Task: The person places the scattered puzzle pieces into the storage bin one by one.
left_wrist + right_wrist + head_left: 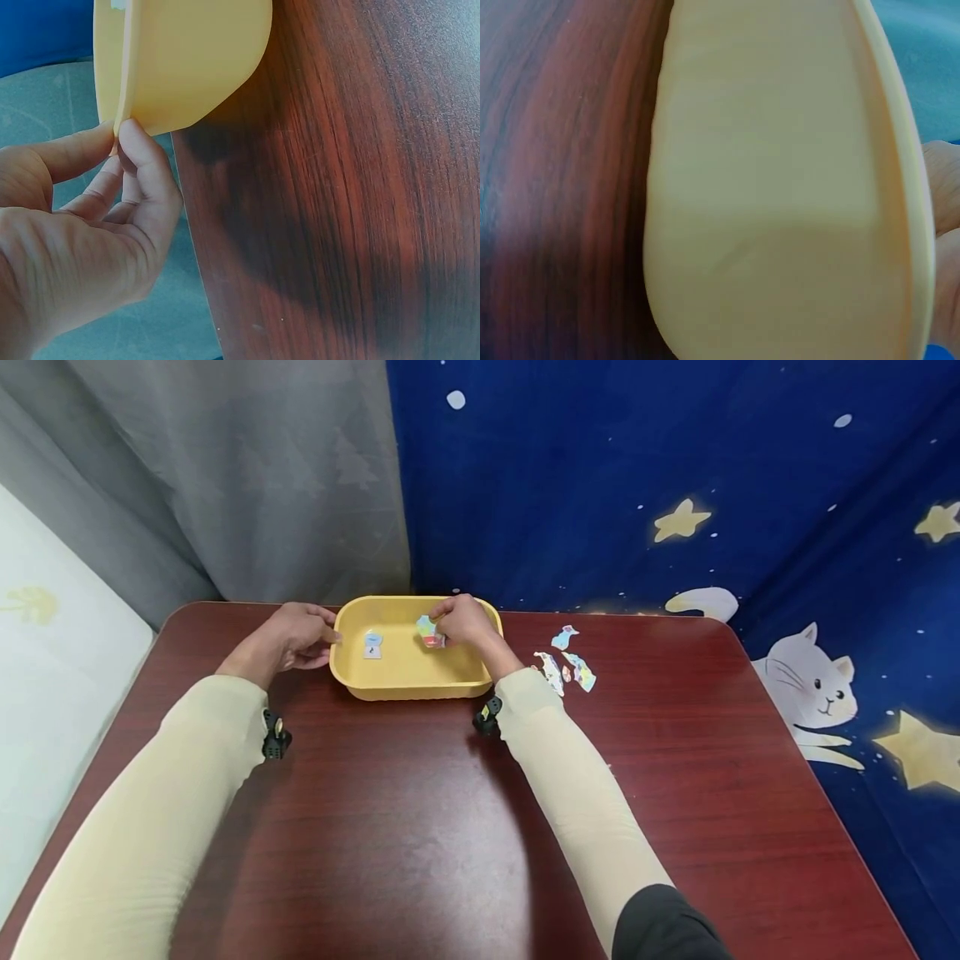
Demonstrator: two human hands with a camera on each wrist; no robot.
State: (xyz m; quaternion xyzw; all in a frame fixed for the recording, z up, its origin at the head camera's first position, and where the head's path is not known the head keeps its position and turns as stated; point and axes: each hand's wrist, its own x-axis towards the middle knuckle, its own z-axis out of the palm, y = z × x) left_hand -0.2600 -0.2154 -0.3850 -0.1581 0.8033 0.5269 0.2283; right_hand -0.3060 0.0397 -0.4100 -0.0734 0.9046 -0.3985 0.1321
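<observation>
A shallow yellow plastic basin [360,681] sits near the table's far edge. My left hand [297,635] pinches its left rim between thumb and fingertip, plainly seen in the left wrist view, where the hand [97,202] has its other fingers curled below. My right hand [468,625] reaches over the basin's right side and pinches a colourful paper cutout [429,631] inside it. In the right wrist view the basin's outer wall [772,150] hides most of that hand. Small light-blue and white paper cutouts [372,645] lie in the basin's left part.
Several crumpled, colourful paper cutouts [580,672] lie on the dark red wooden table [390,827], right of the basin. Behind the table hang a grey curtain [300,485] and a blue star-patterned curtain [562,485]. A white panel [60,635] stands at the left.
</observation>
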